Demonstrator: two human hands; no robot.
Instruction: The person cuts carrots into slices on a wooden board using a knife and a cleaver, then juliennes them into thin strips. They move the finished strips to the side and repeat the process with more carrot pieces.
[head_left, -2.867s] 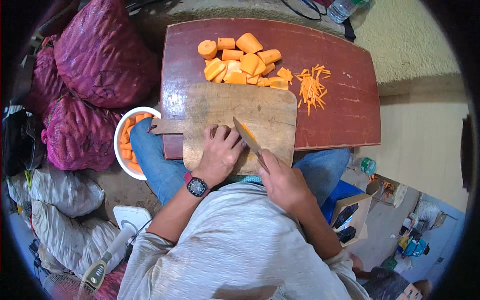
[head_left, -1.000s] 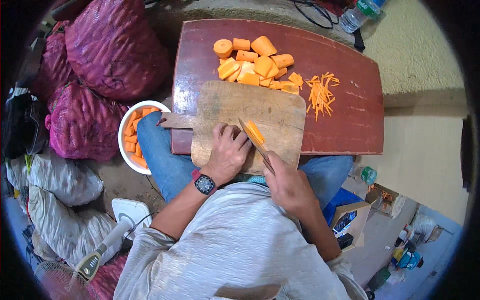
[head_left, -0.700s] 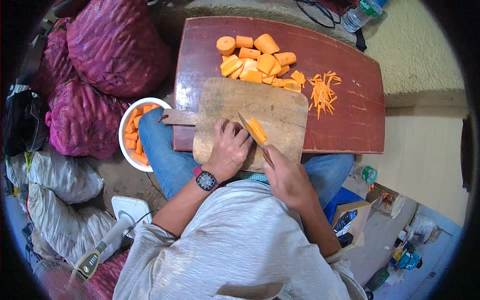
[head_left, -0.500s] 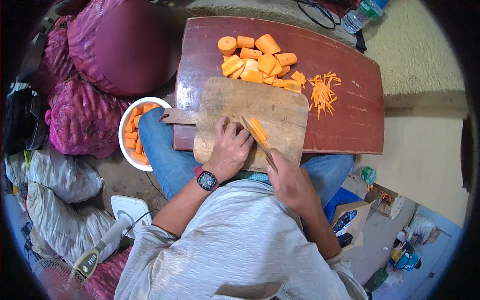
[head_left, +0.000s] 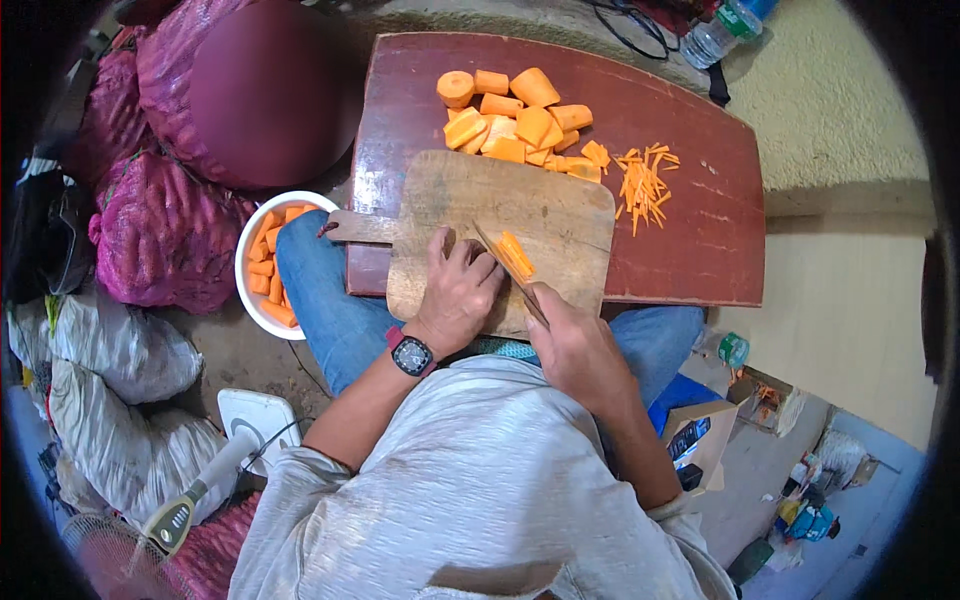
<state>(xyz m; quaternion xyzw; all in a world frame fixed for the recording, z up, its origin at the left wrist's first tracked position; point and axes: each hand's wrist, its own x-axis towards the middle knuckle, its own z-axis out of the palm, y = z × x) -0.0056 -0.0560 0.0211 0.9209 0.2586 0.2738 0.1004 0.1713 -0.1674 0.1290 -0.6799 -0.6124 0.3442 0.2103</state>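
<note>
A wooden cutting board lies over the near edge of the red table, its handle pointing left. My right hand is closed round the handle of a knife, whose blade slants up and left across the board. Thin carrot strips lean against the right side of the blade. Just left of the blade, my left hand rests with curled fingertips on the board; whatever they press on is hidden beneath them. Beyond the board sits a pile of peeled carrot chunks. To its right lies a heap of carrot matchsticks.
The red table spans my knees. A white tub of carrot pieces stands by my left knee. Full pink mesh sacks and white sacks crowd the left. A plastic bottle lies at the far right.
The knife blade has shifted slightly left, toward my left fingers. The cut strips beside it look a little wider as a group. Both hands stay nearly in place.
</note>
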